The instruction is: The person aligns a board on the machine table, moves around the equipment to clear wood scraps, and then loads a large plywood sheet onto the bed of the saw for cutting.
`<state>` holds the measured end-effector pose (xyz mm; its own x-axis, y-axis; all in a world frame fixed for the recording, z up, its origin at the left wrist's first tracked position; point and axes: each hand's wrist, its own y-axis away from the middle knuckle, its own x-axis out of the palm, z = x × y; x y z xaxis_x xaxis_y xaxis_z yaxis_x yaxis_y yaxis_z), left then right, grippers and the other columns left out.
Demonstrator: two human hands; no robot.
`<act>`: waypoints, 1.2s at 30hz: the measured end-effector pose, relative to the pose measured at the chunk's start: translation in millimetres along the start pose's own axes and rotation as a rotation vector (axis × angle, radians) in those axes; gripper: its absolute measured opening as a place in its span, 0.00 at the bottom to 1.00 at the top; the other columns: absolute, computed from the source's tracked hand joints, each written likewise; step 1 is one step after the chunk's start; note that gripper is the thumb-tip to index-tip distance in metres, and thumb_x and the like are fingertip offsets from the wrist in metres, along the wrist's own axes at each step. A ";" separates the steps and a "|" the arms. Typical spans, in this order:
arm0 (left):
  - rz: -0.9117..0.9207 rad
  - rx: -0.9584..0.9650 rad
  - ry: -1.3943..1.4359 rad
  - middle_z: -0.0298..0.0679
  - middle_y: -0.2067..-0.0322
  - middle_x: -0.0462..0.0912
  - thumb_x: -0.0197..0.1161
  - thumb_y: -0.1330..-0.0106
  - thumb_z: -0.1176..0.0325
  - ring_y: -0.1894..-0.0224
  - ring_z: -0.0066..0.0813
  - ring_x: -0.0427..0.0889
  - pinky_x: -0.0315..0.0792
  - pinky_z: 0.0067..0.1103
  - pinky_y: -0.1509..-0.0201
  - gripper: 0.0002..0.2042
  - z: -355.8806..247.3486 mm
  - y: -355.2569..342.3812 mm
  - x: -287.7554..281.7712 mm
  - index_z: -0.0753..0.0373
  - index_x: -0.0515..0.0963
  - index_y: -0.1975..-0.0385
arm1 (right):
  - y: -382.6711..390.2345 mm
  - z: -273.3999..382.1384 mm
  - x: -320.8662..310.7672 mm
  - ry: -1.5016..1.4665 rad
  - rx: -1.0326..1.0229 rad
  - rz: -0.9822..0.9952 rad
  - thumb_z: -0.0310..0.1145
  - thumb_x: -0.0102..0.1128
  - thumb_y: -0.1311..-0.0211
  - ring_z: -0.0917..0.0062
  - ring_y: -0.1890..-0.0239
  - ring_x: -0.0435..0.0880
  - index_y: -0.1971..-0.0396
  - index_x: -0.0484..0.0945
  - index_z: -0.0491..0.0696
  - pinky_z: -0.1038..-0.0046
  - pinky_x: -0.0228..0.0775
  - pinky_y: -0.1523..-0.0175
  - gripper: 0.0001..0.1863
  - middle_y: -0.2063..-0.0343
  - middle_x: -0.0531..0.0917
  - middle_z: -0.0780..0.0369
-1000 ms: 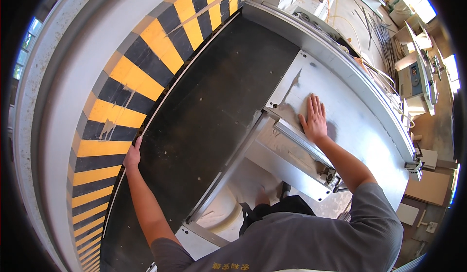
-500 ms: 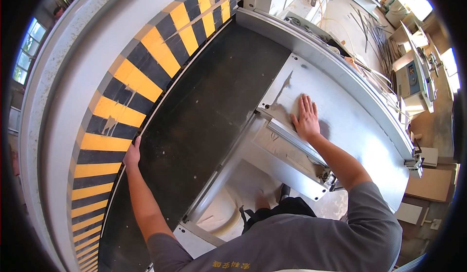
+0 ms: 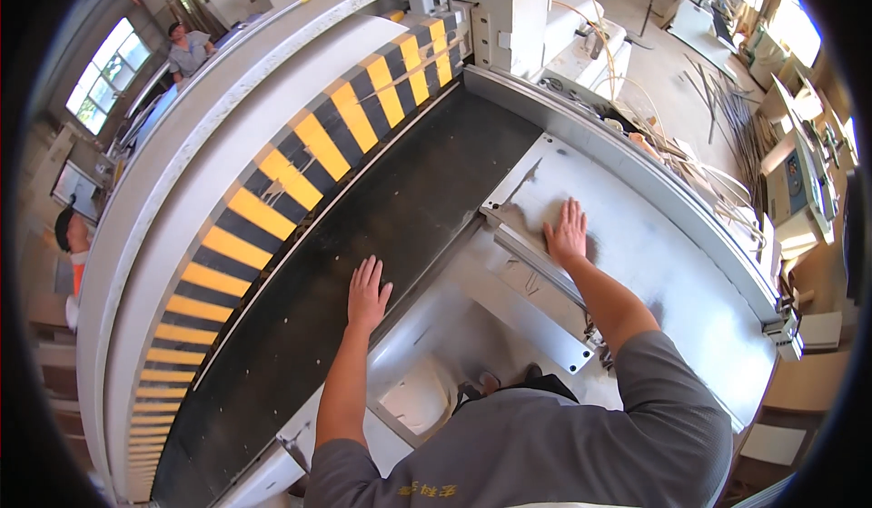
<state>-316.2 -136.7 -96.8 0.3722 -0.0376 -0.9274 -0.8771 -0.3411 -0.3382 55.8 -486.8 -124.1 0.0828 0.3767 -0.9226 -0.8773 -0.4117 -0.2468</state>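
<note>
My left hand (image 3: 368, 299) rests palm down, fingers stretched, over the long black bed (image 3: 409, 181) near its front edge. It holds nothing. To the right, my right hand (image 3: 569, 233) lies flat on a shiny metal side table (image 3: 672, 281), fingers close together and stretched, also holding nothing. A thin white strip (image 3: 292, 252) runs along the far side of the bed, below a yellow-and-black striped guard beam (image 3: 272, 176). Whether that strip is part of the machine, I cannot tell.
A metal fence (image 3: 627, 176) borders the side table on the far right. Beside my right forearm runs a metal rail (image 3: 540, 267). Beyond the beam sits another person (image 3: 189, 52). A control box (image 3: 799, 181) and hoses (image 3: 727, 190) stand at right.
My left hand has left the white strip under the striped beam and come back toward me over the black bed. My right hand stays on the metal table. The view has shifted.
</note>
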 end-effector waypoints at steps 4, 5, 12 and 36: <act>-0.029 -0.167 0.023 0.48 0.27 0.64 0.60 0.28 0.61 0.25 0.51 0.61 0.54 0.42 0.20 0.29 -4.4 118.3 -30.4 0.63 0.67 0.29 | 29.0 -68.9 -15.9 -0.027 0.120 0.020 0.52 0.49 0.24 0.61 0.17 0.42 0.23 0.51 0.38 0.58 0.29 0.16 0.42 0.20 0.51 0.51; -0.039 -0.186 0.017 0.48 0.27 0.64 0.60 0.28 0.61 0.25 0.51 0.61 0.54 0.42 0.20 0.29 -2.5 143.7 -35.2 0.63 0.67 0.29 | 34.2 -91.0 -19.2 -0.023 0.159 0.004 0.51 0.48 0.24 0.62 0.17 0.43 0.23 0.52 0.38 0.58 0.29 0.16 0.42 0.20 0.52 0.51; -0.017 -0.445 -0.165 0.44 0.22 0.55 0.62 0.29 0.59 0.21 0.47 0.54 0.49 0.41 0.18 0.32 -25.7 254.6 -46.4 0.63 0.65 0.27 | 68.5 -190.4 -25.2 0.067 0.264 -0.069 0.53 0.44 0.21 0.62 0.17 0.44 0.22 0.49 0.40 0.57 0.33 0.17 0.41 0.20 0.51 0.52; 0.341 -0.235 -0.073 0.41 0.74 0.86 0.58 0.35 0.62 0.65 0.45 0.83 0.70 0.35 0.45 0.12 -36.4 246.8 -51.7 0.58 0.83 0.76 | 52.5 -210.9 -11.1 0.212 0.052 -0.068 0.55 0.43 0.21 0.60 0.25 0.64 0.27 0.64 0.47 0.56 0.55 0.23 0.34 0.28 0.67 0.55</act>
<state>-540.8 -253.1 -126.5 0.0429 -0.1220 -0.9916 -0.8499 -0.5262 0.0280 108.6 -687.6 -189.4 0.2349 0.2171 -0.9475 -0.8890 -0.3463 -0.2997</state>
